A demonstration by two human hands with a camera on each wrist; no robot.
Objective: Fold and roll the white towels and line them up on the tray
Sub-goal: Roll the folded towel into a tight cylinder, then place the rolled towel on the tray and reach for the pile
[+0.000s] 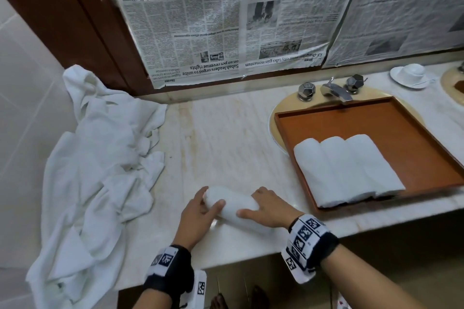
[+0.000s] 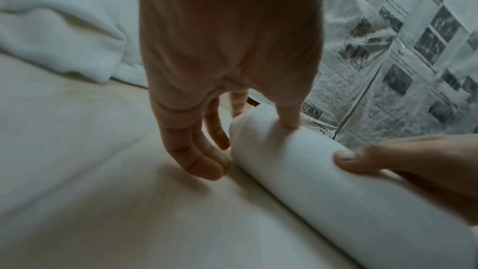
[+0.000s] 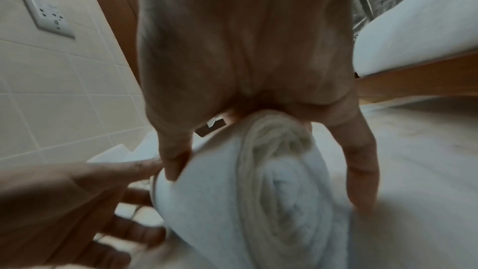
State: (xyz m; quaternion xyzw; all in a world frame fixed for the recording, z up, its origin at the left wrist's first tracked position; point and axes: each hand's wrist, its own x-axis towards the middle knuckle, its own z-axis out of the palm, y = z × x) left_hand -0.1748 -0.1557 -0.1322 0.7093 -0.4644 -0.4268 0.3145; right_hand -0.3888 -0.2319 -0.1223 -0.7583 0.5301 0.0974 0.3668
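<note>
A rolled white towel (image 1: 233,204) lies on the marble counter (image 1: 226,138) near its front edge. My left hand (image 1: 208,199) holds its left end, thumb pressed on top (image 2: 289,122) and fingers (image 2: 201,163) down beside the end. My right hand (image 1: 251,204) straddles the right end, thumb (image 3: 175,163) on one side and fingers (image 3: 362,171) on the other; the spiral end of the rolled towel (image 3: 282,201) faces the right wrist camera. To the right, the brown wooden tray (image 1: 351,120) holds three rolled towels (image 1: 346,168) side by side at its near left.
A heap of loose white towels (image 1: 100,158) covers the counter's left end. The tray sits over a sink, with the faucet (image 1: 336,91) behind it. A cup and saucer (image 1: 411,74) stand at the back right. Newspaper (image 1: 226,20) covers the wall behind.
</note>
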